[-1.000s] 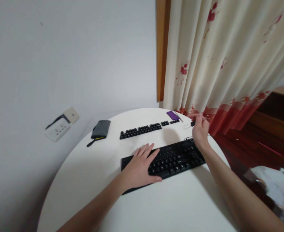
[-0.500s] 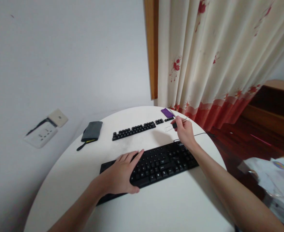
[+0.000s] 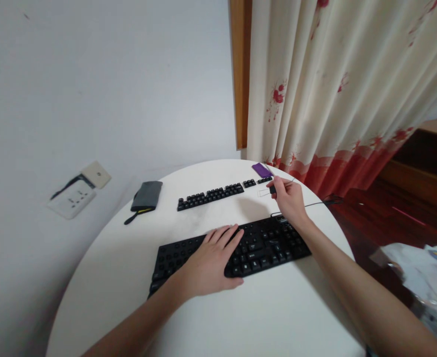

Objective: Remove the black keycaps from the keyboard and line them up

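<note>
A black keyboard [image 3: 263,245] lies across the middle of the round white table [image 3: 263,317]. My left hand [image 3: 211,260] rests flat on its left half, fingers stretched out over the keys. My right hand [image 3: 288,198] hovers beyond the keyboard's far right corner, fingers pinched on a wire keycap puller [image 3: 266,191] with a small black keycap at its tip. A row of loose black keycaps [image 3: 211,196] lies in a line on the table behind the keyboard, ending close to my right hand.
A grey pouch [image 3: 146,196] with a strap sits at the table's far left. A purple card [image 3: 262,170] lies at the far edge by the curtain [image 3: 333,89]. The keyboard's cable [image 3: 315,204] runs off to the right. A wall socket [image 3: 71,198] hangs on the left wall.
My right hand came down and left from near the curtain toward the end of the keycap row, still pinching the puller. My left hand stayed on the keyboard. The view shifted slightly.
</note>
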Demonstrator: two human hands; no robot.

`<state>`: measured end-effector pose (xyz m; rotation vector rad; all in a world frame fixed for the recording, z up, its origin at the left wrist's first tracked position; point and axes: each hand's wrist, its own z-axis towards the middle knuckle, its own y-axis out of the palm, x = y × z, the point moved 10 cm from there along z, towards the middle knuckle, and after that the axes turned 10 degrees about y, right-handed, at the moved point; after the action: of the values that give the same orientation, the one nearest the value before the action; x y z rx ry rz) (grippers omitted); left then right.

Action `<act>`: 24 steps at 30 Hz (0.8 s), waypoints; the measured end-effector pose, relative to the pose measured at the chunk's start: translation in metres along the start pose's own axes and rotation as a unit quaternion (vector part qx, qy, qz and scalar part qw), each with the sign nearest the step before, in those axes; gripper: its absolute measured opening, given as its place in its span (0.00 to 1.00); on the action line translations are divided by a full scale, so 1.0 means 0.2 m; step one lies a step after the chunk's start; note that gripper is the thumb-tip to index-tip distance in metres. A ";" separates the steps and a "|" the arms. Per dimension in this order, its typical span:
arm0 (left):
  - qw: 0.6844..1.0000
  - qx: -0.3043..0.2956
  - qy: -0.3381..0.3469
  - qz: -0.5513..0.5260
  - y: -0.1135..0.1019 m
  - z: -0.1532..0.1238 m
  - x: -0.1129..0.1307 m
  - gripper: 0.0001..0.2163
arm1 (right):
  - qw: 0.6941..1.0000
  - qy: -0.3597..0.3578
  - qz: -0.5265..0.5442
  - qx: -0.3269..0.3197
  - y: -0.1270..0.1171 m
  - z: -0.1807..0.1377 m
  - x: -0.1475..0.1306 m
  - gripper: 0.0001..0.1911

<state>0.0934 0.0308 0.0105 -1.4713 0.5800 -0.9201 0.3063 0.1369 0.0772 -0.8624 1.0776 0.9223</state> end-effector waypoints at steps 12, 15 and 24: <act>0.999 -0.026 -0.037 -0.005 -0.02 -0.08 -0.08 0.54 | 0.997 0.005 -0.024 -0.075 0.07 -0.03 -0.01 0.18; 0.999 -0.001 -0.042 -0.023 -0.05 -0.06 -0.09 0.46 | 0.971 -0.005 -0.110 -0.210 0.19 -0.12 -0.05 0.17; 0.994 0.100 -0.024 -0.025 -0.10 0.01 -0.07 0.16 | 0.911 -0.008 -0.253 -0.327 0.33 -0.31 -0.02 0.15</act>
<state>0.0840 0.0465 0.0278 -1.3291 0.4047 -0.9519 0.2254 0.1048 0.0572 -1.5960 0.4637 0.8402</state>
